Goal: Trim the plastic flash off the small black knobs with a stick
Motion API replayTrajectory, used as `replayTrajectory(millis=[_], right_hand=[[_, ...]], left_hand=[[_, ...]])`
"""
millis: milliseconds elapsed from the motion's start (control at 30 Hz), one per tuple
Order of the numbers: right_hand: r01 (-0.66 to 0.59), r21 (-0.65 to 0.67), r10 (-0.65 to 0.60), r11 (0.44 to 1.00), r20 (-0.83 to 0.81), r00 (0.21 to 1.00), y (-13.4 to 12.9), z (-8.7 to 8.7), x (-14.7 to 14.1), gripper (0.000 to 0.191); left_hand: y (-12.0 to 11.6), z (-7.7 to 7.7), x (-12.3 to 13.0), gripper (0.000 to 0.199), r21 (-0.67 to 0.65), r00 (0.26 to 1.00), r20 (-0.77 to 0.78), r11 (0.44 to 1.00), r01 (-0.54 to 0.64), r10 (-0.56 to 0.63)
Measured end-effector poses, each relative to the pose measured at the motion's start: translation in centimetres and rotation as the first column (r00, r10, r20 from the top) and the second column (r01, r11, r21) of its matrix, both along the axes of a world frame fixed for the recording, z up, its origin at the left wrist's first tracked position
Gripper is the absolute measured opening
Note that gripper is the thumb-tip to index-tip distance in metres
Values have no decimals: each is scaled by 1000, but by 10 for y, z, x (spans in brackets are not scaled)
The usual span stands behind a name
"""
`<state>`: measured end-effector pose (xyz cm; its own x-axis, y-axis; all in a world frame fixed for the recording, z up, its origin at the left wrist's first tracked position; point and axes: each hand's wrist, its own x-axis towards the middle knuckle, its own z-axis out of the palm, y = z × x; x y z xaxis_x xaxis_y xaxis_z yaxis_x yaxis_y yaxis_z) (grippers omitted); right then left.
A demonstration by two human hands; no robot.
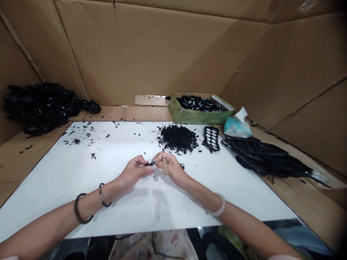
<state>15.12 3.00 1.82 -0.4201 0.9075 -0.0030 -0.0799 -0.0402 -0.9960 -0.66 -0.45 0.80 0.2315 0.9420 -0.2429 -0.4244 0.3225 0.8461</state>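
Note:
My left hand (138,168) pinches a small black piece (150,164) between thumb and fingers, low over the white tabletop (121,209). Close beside it, my right hand (171,167) is closed around a narrow, flat tan tool (165,167), whose exact kind I cannot make out. The right fingertips meet the black piece, and some of its outline is hidden by the fingers. Just beyond the hands lies a heap of small black rings and bits (179,139). A small dark object (182,166) shows partly behind the right hand.
A green box (200,116) of short black pieces stands at the back. To its right are a perforated black sheet (211,139), a tissue pack (238,127) and stacked black strips (271,157). Black scraps (43,106) pile at left. Cardboard walls (162,47) enclose the table.

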Motion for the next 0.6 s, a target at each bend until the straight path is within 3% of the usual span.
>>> replayTrajectory(millis=[600], right_hand=[[10,23,-10,1000,-20,1000,1,3,2,18]], left_hand=[[4,0,-1,34,-29,997,10,997,78,-78]])
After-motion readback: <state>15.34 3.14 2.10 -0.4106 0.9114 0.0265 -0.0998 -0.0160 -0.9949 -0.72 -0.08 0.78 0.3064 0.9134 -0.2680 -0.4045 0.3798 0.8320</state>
